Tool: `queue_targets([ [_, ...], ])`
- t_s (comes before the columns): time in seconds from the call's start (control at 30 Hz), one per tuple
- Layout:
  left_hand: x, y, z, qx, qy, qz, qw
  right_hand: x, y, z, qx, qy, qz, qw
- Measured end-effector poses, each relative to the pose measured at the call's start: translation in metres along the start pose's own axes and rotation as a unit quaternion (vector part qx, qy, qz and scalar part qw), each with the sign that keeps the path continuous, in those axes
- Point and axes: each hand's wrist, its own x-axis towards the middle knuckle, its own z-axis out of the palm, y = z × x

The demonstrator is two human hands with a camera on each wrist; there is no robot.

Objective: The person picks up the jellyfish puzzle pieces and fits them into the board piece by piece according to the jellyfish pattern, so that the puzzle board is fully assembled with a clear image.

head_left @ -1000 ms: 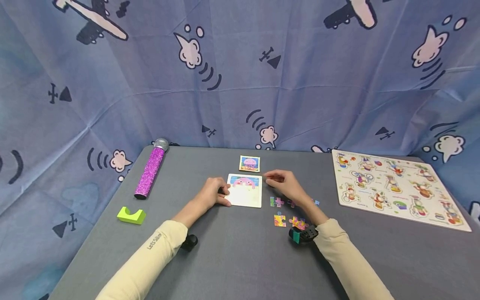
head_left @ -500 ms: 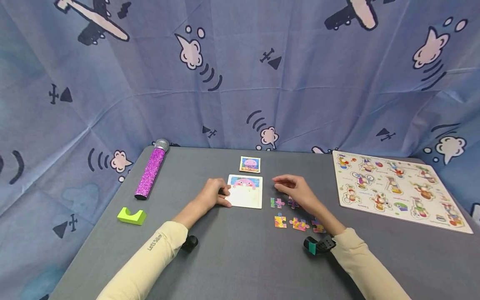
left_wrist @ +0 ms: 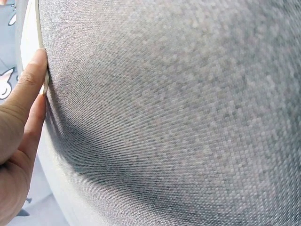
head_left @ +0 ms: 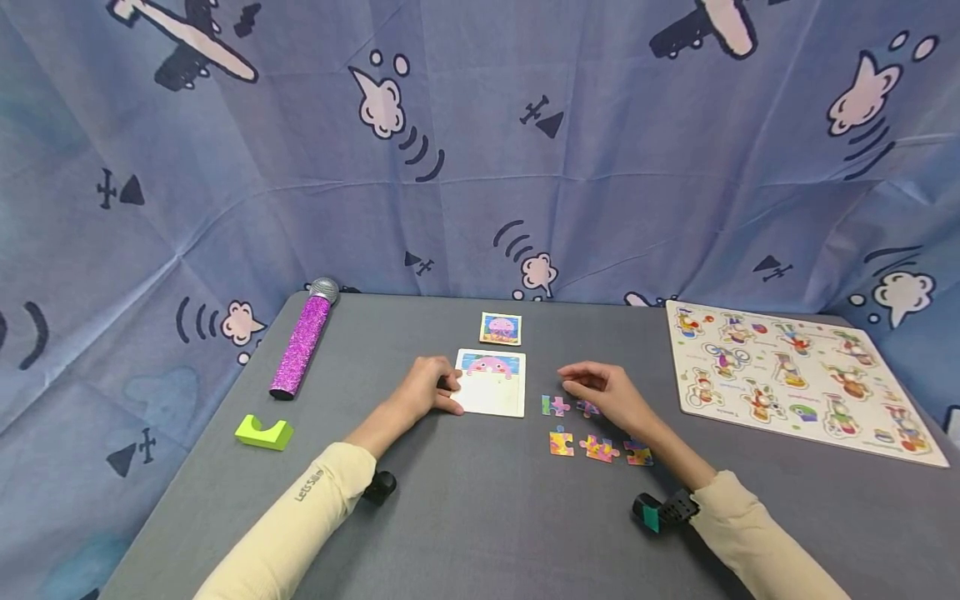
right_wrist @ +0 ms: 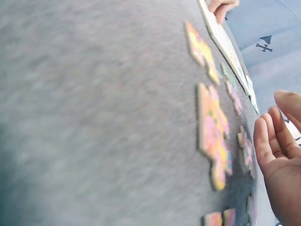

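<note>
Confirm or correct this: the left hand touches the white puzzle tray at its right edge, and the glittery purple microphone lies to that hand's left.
Wrong edge: the head view shows the left hand touching the white puzzle tray at its left edge. The glittery purple microphone does lie to that hand's left.

Right hand [right_wrist: 283, 172] hovers near puzzle pieces [right_wrist: 214, 125]; left fingers [right_wrist: 220, 14] touch board [right_wrist: 225, 40].

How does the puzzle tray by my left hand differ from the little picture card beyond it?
The puzzle tray is bigger than the picture card. The puzzle tray is colorful only along its top, the picture card nearly throughout. Your left hand touches the puzzle tray; neither hand touches the picture card. Both show a pink figure.
</note>
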Motion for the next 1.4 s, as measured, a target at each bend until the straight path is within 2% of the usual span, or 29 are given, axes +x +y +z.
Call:
queue_targets([
  [0.3,0.0,0.0,0.001,0.007,0.006,0.003,1.0,-0.01,0.003,0.0,-0.026,-0.001,-0.027,0.999],
  [0.47,0.0,0.0,0.0,0.008,0.005,0.002,1.0,-0.013,0.005,0.001,-0.076,0.006,-0.048,0.996],
  [0.8,0.0,0.0,0.0,0.008,-0.002,0.001,1.0,-0.012,0.006,0.005,-0.178,0.013,-0.045,0.983],
  [1.17,0.0,-0.001,-0.002,0.019,-0.003,0.015,0.9997,-0.009,0.009,0.009,-0.226,0.004,-0.047,0.973],
  [1.4,-0.001,-0.002,-0.002,0.024,-0.004,0.029,0.9993,-0.007,0.007,0.011,-0.22,0.01,-0.055,0.974],
])
